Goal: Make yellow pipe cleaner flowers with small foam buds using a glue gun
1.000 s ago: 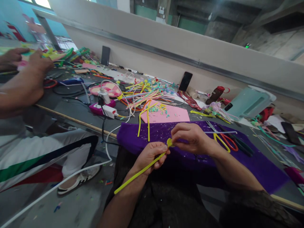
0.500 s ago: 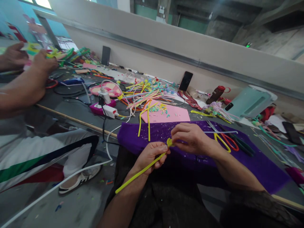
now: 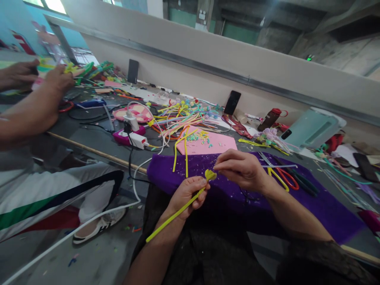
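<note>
My left hand (image 3: pixel 190 194) is closed around a yellow pipe cleaner (image 3: pixel 172 223), whose straight tail runs down along my forearm. Above the thumb, its looped, petal-like tip (image 3: pixel 210 174) sticks out. Close to the right of this tip, my right hand (image 3: pixel 239 168) has thumb and fingers pinched together; whatever may be between them is too small to see. Under both hands a purple cloth (image 3: pixel 169 170) covers the table edge. On the cloth to the right lie scissors (image 3: pixel 283 178) with red and yellow handles.
Two yellow pipe cleaners (image 3: pixel 186 158) hang over a pink sheet (image 3: pixel 219 143) sprinkled with cut bits. Behind is a heap of coloured stems (image 3: pixel 190 114). A power strip (image 3: pixel 130 138) with cables sits left, a phone (image 3: pixel 232 102) leans on the partition, and a co-worker's hands (image 3: pixel 56 83) work far left.
My right fingers have drawn slightly away from the yellow tip, and more of its looped shape shows. My left hand keeps its grip, shifted a little left.
</note>
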Available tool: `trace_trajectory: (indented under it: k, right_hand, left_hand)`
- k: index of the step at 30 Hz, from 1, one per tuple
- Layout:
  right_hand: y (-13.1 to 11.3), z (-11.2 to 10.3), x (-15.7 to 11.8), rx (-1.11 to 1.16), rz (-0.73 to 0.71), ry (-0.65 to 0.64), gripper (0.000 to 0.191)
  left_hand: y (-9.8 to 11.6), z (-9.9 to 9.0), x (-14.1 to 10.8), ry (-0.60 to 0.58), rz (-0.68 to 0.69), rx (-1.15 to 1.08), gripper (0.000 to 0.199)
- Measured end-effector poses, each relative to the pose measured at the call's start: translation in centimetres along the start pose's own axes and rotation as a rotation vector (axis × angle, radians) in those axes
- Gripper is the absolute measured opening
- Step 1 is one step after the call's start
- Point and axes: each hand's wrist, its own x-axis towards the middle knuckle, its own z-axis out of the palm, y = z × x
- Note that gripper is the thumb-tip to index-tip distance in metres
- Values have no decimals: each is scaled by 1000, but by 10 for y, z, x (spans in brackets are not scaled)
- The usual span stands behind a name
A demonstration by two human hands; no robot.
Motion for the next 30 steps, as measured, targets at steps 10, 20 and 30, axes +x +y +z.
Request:
trace_trajectory:
  k: [10,20,30]
  right_hand:
    - [5,13,1,169,194,156,11]
    - [-7,55,-2,846,595,-21,21]
    - [-7,62,-5,893,545,-53,23]
  left_hand:
    - [2,6,-6,-94,115,-293,15]
    - [-4,10,1,292,457,-152,12]
    - [-9,13,-4,383,616,132,14]
